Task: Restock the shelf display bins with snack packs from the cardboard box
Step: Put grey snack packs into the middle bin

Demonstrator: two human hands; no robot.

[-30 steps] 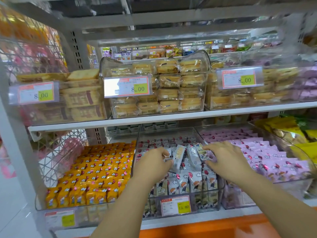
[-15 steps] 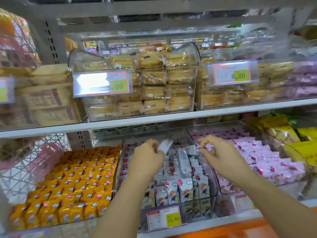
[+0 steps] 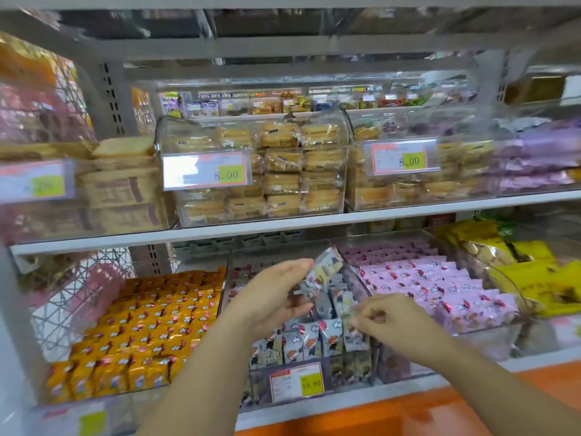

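Note:
My left hand (image 3: 273,294) holds a grey snack pack (image 3: 320,272) tilted above the middle clear bin (image 3: 234,272) on the lower shelf. That bin holds several upright grey packs (image 3: 309,341) with cartoon print. My right hand (image 3: 396,322) is lower and to the right, its fingers curled and pinching the top of a grey pack (image 3: 353,335) in the front row. The cardboard box is out of view.
An orange-pack bin (image 3: 141,325) sits left and a pink-pack bin (image 3: 440,284) right, with yellow packs (image 3: 534,278) at far right. The upper shelf (image 3: 283,223) carries clear bins of cake packs behind price tags. A price tag (image 3: 297,383) fronts the middle bin.
My left hand has lifted a grey pack higher above the middle bin. My right hand dropped toward the bin's front row. The view shifted left.

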